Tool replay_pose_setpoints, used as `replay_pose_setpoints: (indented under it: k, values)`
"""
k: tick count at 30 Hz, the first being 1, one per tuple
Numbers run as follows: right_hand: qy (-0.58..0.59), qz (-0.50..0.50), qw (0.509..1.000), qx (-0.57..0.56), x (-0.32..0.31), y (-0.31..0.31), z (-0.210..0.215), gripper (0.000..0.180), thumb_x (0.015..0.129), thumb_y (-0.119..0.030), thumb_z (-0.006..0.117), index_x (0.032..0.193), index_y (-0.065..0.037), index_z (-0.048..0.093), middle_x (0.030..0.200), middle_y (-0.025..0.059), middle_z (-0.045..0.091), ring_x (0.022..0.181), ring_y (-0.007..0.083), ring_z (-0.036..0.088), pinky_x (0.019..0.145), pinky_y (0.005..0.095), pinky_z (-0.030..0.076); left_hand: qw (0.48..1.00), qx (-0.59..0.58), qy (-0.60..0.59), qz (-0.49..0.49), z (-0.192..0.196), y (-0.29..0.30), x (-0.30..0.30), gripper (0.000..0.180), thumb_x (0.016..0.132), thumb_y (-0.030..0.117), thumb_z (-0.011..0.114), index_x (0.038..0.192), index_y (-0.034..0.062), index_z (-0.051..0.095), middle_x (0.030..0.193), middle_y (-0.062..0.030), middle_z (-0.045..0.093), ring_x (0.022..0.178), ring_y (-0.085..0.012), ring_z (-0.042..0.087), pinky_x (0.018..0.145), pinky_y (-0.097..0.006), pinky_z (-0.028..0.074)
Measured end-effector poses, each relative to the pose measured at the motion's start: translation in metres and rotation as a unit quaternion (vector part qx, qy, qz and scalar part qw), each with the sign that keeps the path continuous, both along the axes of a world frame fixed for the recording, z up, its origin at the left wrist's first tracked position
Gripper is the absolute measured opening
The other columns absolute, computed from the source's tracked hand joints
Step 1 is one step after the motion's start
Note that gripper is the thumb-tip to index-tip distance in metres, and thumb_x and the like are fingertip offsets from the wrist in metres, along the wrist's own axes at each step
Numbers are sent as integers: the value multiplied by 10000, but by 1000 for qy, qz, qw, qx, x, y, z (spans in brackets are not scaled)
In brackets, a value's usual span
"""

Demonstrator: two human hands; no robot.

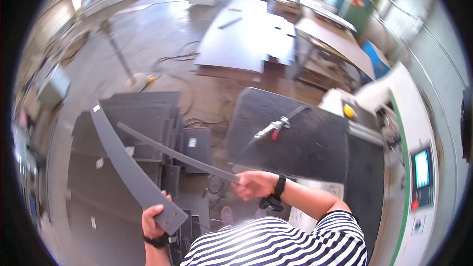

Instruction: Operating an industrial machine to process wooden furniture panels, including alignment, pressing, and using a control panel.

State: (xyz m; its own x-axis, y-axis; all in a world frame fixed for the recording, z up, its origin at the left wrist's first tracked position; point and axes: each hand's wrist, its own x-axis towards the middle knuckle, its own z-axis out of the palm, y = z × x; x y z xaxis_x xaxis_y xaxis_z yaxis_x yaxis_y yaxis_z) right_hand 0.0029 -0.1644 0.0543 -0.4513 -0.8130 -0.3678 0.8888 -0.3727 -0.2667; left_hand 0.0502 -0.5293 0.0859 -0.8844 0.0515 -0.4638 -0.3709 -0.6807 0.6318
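Observation:
My left hand [153, 219] grips the near end of a wide, long grey board strip [123, 162] that reaches up and to the left. A narrower grey strip [177, 155] is held at its near end by my right hand [253, 184] and crosses over the wide one toward the upper left. Both strips hang above a stack of dark grey panels [143, 113] on the floor. I wear a black band on each wrist and a striped shirt.
A dark speckled machine table [305, 143] with a metal clamp [273, 128] lies to the right. A white-and-green machine with a screen [421, 167] stands far right. Large pale sheets [246, 39] lie on a stack further back, with cables [172, 61] on the floor.

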Motion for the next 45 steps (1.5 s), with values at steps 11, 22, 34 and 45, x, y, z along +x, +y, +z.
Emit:
replay_pose_setpoints:
  k: [11,22,34,45]
  values:
    - [57,-347,852,388,237,99,69,758,775,-83,670,1408,33,271,825,60,573,765,134,603,769,295,508,906,-15,44,-420,12,101,-49,497,647,-42,627,1135,-64,536,1047,-166,617,972,-292,656,663,-452,617]
    - [-58,-741,592,311,369,28,-3,306,846,-92,627,1099,-36,464,872,42,556,732,127,590,726,308,555,585,16,69,-808,6,232,-90,571,598,-5,711,1151,-46,575,1093,-187,632,967,-304,644,814,-405,523]
    - [-181,-672,493,522,309,90,-93,286,786,-173,757,903,-15,549,743,42,568,550,104,525,493,237,473,441,-59,32,-895,-13,378,-62,633,732,-56,663,1321,31,448,1140,-153,618,1043,-272,620,923,-395,492]
    - [-2,-566,749,345,243,202,-100,327,950,-287,569,1087,9,589,1020,114,637,986,200,619,841,349,526,138,-499,443,-732,-73,473,-139,1076,738,565,736,1507,75,164,1464,-257,328,1366,-380,324,1126,-428,277]
